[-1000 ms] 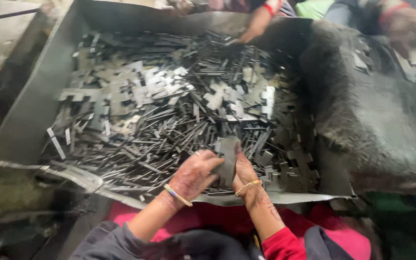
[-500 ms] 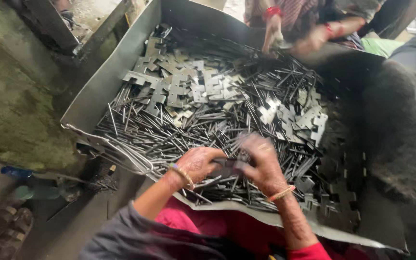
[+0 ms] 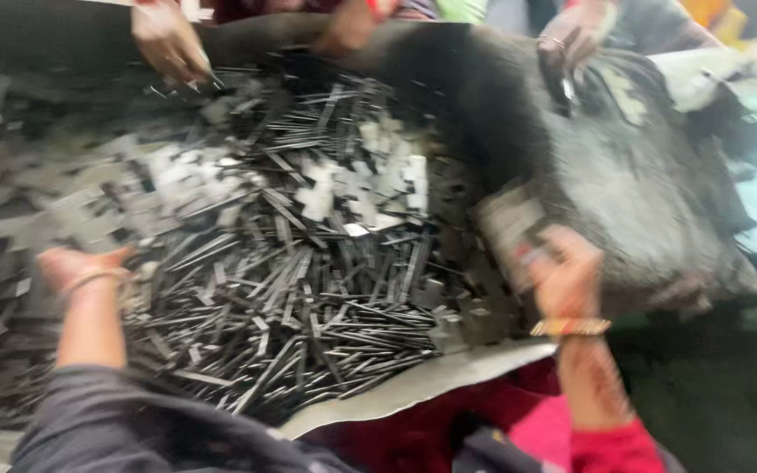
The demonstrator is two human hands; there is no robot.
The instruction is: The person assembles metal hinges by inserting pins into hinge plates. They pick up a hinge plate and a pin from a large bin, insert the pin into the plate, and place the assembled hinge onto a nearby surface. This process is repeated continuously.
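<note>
A big metal tray (image 3: 413, 385) holds a heap of flat metal pieces and thin strips (image 3: 308, 263). My right hand (image 3: 562, 271) is at the tray's right side and grips a stack of flat metal plates (image 3: 505, 223), held up over the heap. My left hand (image 3: 76, 267) lies on the left of the pile, its fingers down among the strips; blur hides what, if anything, it grips. Both wrists wear bangles.
Other people's hands (image 3: 168, 39) reach into the heap from the far side, and another hand (image 3: 571, 44) works at the back right. A dark grey cloth-covered mound (image 3: 641, 193) borders the tray on the right. The tray's bent front lip is close to my lap.
My hands were together at the tray's front edge. They have parted: the right one went right with the stack of plates, the left one went left. The view swung and blurred.
</note>
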